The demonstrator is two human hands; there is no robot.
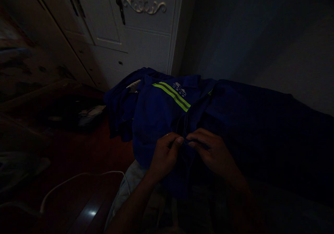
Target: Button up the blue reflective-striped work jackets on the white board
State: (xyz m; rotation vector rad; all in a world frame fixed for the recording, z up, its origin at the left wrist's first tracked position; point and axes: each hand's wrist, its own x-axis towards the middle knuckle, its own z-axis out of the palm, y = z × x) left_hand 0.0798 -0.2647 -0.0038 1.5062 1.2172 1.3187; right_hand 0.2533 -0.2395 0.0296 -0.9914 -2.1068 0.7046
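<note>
A dark blue work jacket (156,112) with yellow-green stripes and a small white logo lies spread over a bed or my lap. My left hand (164,155) pinches the fabric at the jacket's front opening, thumb pressed on the cloth. My right hand (211,150) grips the opposite edge of the same opening, fingertips meeting the left thumb. More dark blue cloth (261,122) stretches away to the right, in deep shadow.
A white wardrobe (135,35) with dark handles and a carved scroll stands behind. A white cable (78,178) curves over the reddish wooden floor (78,150) at the left. Dim objects lie near the wardrobe foot (88,115). A dark wall (261,35) fills the right.
</note>
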